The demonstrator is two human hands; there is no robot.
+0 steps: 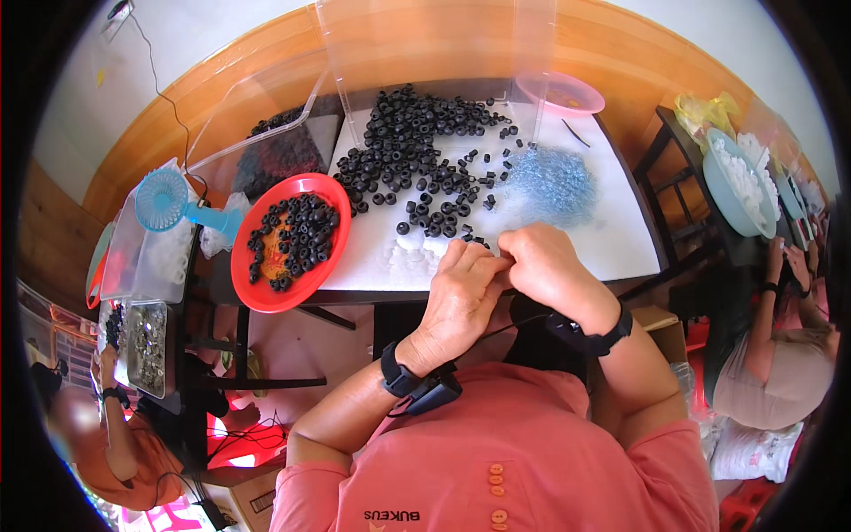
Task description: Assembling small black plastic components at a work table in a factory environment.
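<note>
1. Nearest the camera, the left hand and right hand meet fingertip to fingertip at the near edge of the white table; both are pinched together on something too small to make out.
2. Just beyond the fingertips lie loose white pieces and scattered black rings, with the main heap further ahead.
3. Ahead of the right hand sits a pile of bluish-clear bits.
4. To the left hand's left, a red dish holds more black rings.
5. Judged from this, the work goes best with both hands kept low over the table, so a dropped piece stays within reach.
</note>
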